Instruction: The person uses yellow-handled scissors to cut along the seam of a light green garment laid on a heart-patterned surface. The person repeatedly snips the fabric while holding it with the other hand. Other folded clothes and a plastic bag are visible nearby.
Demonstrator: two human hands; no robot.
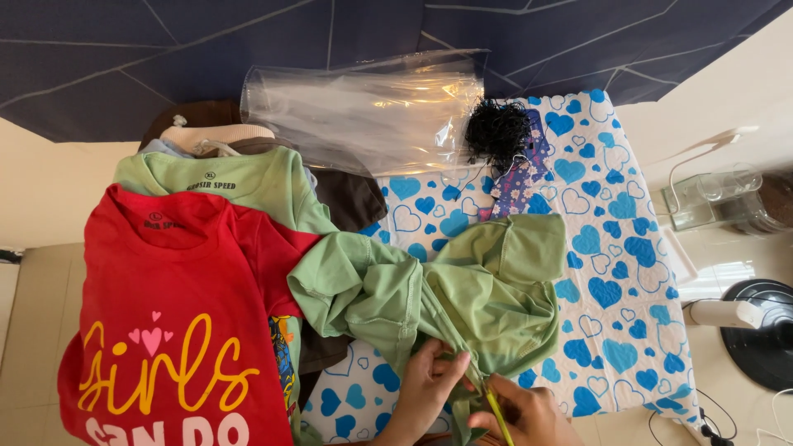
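At the near left lies a red cotton T-shirt (165, 330) with yellow and white lettering and small pink hearts on its chest, spread flat on top of a pile. Just behind it, partly covered, sits a pale green T-shirt (239, 182), and beyond that a stack of brown and cream folded garments (215, 132). Further back, toward the middle, a clear crinkled plastic bag (372, 107) rests across the far edge of the white cloth printed with blue hearts (611, 272) that covers the table.

In the middle, near the person, is a light green knit garment (462, 289), bunched and twisted, with a folded sleeve hanging to the left and a stitched hem showing. The left hand (425, 388) pinches its lower edge, fingers closed on the fabric. Just to the right, the right hand (529, 413) is closed around a thin yellow-green stick-like tool (498, 409) that touches the same edge.

Far right of centre, a tangle of black thread (496, 128) lies on a purple flowered cloth piece (520, 182). At the right edge stand a clear plastic container (719, 198) and a black round base (764, 330).
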